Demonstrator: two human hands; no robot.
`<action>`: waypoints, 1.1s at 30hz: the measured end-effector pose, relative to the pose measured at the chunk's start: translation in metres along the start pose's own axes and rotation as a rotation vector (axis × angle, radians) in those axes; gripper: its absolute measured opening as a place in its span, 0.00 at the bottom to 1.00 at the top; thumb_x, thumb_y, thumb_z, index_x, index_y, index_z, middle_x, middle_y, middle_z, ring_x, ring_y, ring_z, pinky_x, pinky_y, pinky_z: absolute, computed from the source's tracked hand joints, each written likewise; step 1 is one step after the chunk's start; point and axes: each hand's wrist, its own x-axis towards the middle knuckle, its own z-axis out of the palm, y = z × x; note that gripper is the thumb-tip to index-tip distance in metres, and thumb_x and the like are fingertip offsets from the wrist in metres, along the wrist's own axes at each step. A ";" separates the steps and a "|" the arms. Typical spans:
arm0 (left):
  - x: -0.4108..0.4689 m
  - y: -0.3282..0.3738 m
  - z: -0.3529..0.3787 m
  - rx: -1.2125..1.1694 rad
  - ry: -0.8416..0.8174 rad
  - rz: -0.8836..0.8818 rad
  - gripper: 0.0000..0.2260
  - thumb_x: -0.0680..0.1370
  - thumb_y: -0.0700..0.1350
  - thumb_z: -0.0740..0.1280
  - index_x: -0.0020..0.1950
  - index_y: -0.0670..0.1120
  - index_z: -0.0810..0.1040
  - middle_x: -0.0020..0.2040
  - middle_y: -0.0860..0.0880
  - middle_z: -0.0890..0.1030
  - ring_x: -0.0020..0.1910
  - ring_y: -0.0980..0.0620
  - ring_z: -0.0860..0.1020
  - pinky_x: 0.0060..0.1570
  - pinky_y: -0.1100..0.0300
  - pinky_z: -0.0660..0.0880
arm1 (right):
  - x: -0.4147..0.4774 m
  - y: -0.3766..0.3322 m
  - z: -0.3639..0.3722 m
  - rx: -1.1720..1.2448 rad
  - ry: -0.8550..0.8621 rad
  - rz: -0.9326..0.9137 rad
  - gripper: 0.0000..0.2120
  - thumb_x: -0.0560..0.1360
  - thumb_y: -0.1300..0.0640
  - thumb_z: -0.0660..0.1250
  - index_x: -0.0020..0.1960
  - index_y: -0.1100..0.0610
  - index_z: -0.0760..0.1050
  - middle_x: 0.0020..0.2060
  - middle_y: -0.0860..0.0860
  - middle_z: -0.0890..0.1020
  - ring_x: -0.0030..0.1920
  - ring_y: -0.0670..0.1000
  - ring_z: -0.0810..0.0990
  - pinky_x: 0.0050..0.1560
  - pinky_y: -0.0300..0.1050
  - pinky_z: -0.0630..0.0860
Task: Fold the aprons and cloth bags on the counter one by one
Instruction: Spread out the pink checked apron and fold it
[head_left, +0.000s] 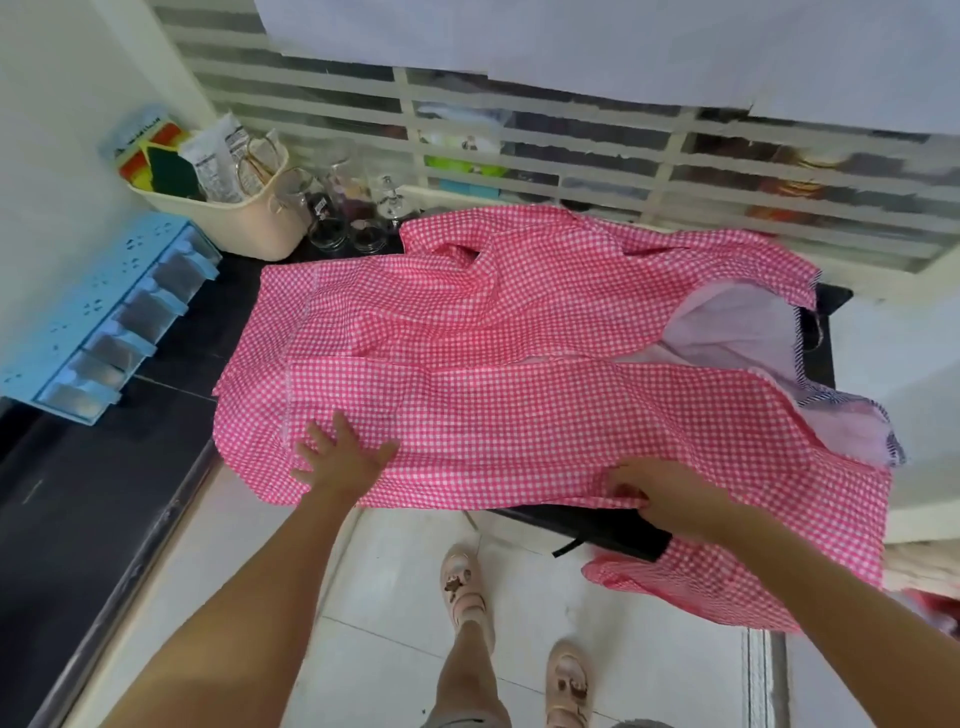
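One apron (519, 364) overhangs the counter (171, 358) edge; left hand (340, 457) presses flat, right hand (670, 496) pinches hem.

The pink-and-white checked cloth apron (519, 338) is a thin, matt woven fabric, creased in places, with a paler plain underside showing at its right. The black bench (104, 493) under it looks like smooth stone with a dull sheen. The light blue drawer rack (78, 322) and the cream basket (249, 228) are smooth plastic. The clear jars (327, 228) are glass. The pale floor tiles (405, 597) are glossy.
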 end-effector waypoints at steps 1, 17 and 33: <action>-0.002 -0.004 0.000 0.027 -0.002 0.008 0.45 0.73 0.71 0.56 0.78 0.49 0.39 0.78 0.39 0.38 0.75 0.33 0.41 0.70 0.33 0.44 | -0.004 0.005 -0.009 -0.006 -0.129 0.032 0.13 0.71 0.64 0.66 0.51 0.49 0.76 0.46 0.40 0.77 0.49 0.45 0.75 0.43 0.33 0.65; 0.037 -0.034 -0.060 -0.033 0.156 -0.152 0.38 0.77 0.60 0.64 0.76 0.39 0.53 0.75 0.37 0.59 0.73 0.35 0.60 0.70 0.42 0.61 | 0.137 -0.088 -0.013 0.082 0.337 0.030 0.24 0.79 0.55 0.62 0.74 0.52 0.63 0.72 0.53 0.65 0.72 0.53 0.61 0.73 0.47 0.55; 0.098 -0.066 -0.072 0.052 0.073 -0.065 0.41 0.75 0.70 0.51 0.78 0.51 0.36 0.76 0.32 0.40 0.75 0.32 0.40 0.70 0.36 0.39 | 0.214 -0.107 -0.043 -0.240 0.315 0.086 0.22 0.76 0.41 0.61 0.63 0.55 0.72 0.61 0.52 0.74 0.60 0.54 0.72 0.61 0.48 0.69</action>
